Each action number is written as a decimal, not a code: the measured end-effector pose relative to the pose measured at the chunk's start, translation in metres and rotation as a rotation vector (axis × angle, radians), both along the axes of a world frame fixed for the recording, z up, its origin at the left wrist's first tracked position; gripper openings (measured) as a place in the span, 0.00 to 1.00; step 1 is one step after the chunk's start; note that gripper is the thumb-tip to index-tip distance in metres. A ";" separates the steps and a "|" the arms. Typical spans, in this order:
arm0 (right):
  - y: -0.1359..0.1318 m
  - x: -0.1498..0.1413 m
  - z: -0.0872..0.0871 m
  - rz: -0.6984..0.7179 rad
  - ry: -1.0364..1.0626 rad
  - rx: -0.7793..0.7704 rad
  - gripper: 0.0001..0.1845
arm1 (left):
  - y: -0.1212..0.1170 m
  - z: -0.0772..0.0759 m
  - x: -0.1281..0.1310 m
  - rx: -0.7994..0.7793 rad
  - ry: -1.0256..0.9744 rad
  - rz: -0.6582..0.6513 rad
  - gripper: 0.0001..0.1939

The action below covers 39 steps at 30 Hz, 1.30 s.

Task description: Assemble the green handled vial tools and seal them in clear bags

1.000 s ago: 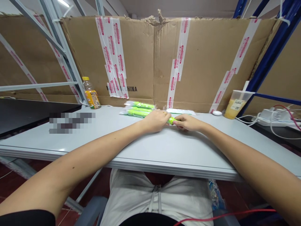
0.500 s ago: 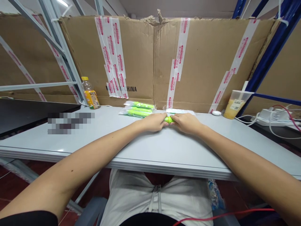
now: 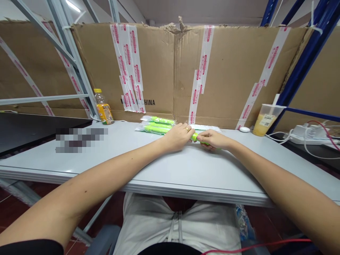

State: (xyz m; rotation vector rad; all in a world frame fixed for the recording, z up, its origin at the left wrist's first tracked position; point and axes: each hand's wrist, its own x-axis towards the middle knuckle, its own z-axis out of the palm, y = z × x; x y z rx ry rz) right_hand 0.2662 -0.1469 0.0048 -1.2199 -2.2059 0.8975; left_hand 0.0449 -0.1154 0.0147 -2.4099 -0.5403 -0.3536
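Between my hands is a bright green stick-like item [image 3: 194, 136], held low over the table; most of it is hidden by fingers, so its kind is unclear. My left hand [image 3: 178, 136], with a ring on one finger, is closed around its left part. On its right part, the fingers of my right hand [image 3: 212, 139] are closed in a pinch. Just left of my left hand lie several similar green items in clear plastic sleeves [image 3: 156, 125]. Behind my right hand is a flat white packet [image 3: 205, 128].
The grey-white table [image 3: 111, 156] backs onto a taped cardboard wall [image 3: 159, 63]. A juice bottle [image 3: 104, 109] stands at the back left. At the right are a round white object [image 3: 244, 129], a drink cup with a straw [image 3: 265, 120] and a power strip with cables [image 3: 302, 134].
My right hand has turned and shifted slightly right and down along the green item. The left hand has rolled over it, bringing its ring into view.
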 end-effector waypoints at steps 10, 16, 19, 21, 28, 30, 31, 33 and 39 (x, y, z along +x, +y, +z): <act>-0.008 -0.017 0.002 -0.172 -0.584 0.631 0.16 | -0.001 -0.001 -0.006 -0.284 -0.062 0.136 0.11; -0.002 -0.011 -0.005 -0.079 -0.337 0.459 0.19 | 0.003 -0.008 -0.004 -0.148 -0.019 0.056 0.12; 0.002 -0.010 -0.008 -0.064 -0.264 0.422 0.21 | 0.004 -0.008 -0.003 -0.162 -0.014 0.067 0.12; 0.004 -0.009 -0.008 -0.069 -0.267 0.410 0.21 | 0.005 -0.006 -0.003 -0.233 -0.021 0.090 0.14; 0.034 0.022 -0.011 -0.235 -0.193 0.409 0.25 | 0.010 0.004 -0.015 -0.509 -0.045 0.178 0.19; 0.047 0.039 -0.019 -0.401 -0.312 0.445 0.24 | 0.014 0.004 -0.019 -0.540 -0.058 0.196 0.20; 0.054 0.046 -0.024 -0.448 -0.393 0.459 0.23 | 0.016 0.004 -0.020 -0.550 -0.068 0.201 0.21; 0.067 0.059 -0.032 -0.456 -0.564 0.488 0.25 | 0.018 0.003 -0.022 -0.561 -0.084 0.200 0.21; 0.094 0.071 -0.036 -0.370 -0.739 0.567 0.30 | 0.020 0.000 -0.020 -0.573 -0.087 0.194 0.22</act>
